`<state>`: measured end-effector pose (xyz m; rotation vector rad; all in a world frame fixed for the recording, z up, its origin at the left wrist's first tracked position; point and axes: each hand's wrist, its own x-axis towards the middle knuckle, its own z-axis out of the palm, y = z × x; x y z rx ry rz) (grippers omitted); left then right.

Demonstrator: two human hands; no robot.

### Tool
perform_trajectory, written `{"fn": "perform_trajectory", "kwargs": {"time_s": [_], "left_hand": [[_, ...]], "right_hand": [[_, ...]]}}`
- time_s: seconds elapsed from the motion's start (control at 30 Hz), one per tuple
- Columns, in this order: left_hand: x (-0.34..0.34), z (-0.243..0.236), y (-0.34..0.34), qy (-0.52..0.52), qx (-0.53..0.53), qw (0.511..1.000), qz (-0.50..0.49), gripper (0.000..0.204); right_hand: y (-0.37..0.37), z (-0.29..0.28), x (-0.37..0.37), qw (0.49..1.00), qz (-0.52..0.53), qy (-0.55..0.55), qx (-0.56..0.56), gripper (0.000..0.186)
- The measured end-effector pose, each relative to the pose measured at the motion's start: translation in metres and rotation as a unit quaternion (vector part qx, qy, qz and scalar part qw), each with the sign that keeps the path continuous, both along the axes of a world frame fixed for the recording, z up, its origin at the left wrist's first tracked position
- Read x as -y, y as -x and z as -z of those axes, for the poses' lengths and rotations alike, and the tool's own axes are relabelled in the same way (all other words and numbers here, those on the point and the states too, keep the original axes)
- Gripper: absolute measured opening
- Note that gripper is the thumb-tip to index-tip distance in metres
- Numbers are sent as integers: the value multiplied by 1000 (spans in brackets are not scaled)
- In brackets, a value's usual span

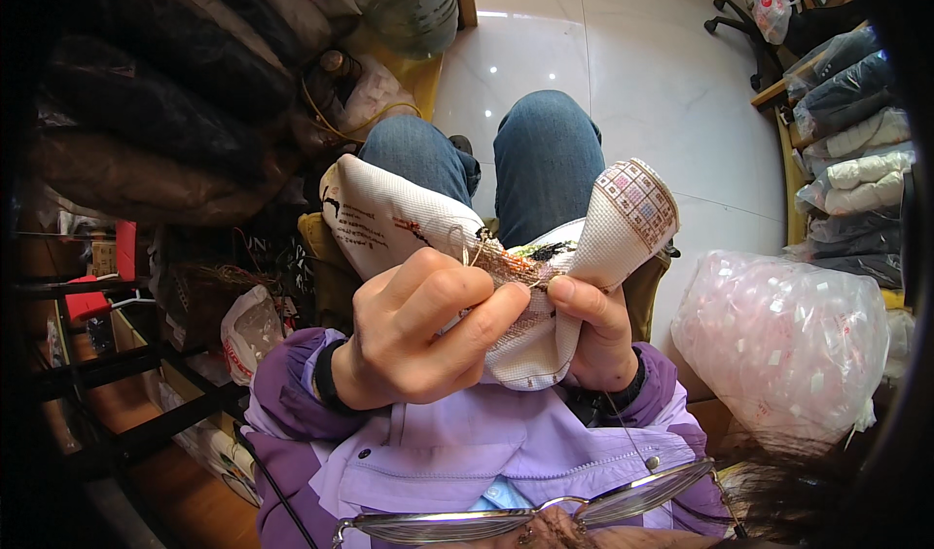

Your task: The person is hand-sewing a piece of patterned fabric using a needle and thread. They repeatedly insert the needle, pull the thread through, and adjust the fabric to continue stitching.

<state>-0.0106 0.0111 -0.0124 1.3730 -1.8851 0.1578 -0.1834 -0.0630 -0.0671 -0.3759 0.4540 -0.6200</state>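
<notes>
Head view: left hand and right hand both grip the folded embroidery cloth.

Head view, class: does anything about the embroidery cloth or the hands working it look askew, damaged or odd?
Nothing stands out as damaged. The embroidery cloth is bunched and folded over rather than flat, its ends curling up either side. The left hand and right hand pinch it close together at the stitched patch, with thread looped above.

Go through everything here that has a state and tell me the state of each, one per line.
Cloth: folded, held up in both hands.
Left hand: closed, fingers pinching at the stitching.
Right hand: gripping the cloth's fold.
Clear bag: full, on the floor.
Glasses: worn.
</notes>
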Motion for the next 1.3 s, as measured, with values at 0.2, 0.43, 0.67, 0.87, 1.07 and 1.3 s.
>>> {"fn": "perform_trajectory", "kwargs": {"time_s": [0.2,0.43,0.67,0.87,1.07,1.3], "left_hand": [[4,1,2,2,1,1000,-7,35],[4,0,1,-3,0,1000,-4,34],[7,0,1,-7,-13,1000,3,31],[7,1,1,-4,-26,1000,2,29],[7,1,1,-6,-17,1000,5,31],[6,-1,4,17,40,999,7,36]], "right_hand": [[0,-1,-1,1000,5,0,-4,28],[0,2,-1,1000,7,-8,-1,28],[1,5,0,1000,2,2,16,33],[1,5,-1,1000,4,2,21,34],[1,6,-1,1000,6,4,25,34],[2,9,-2,999,2,16,35,34]]}}
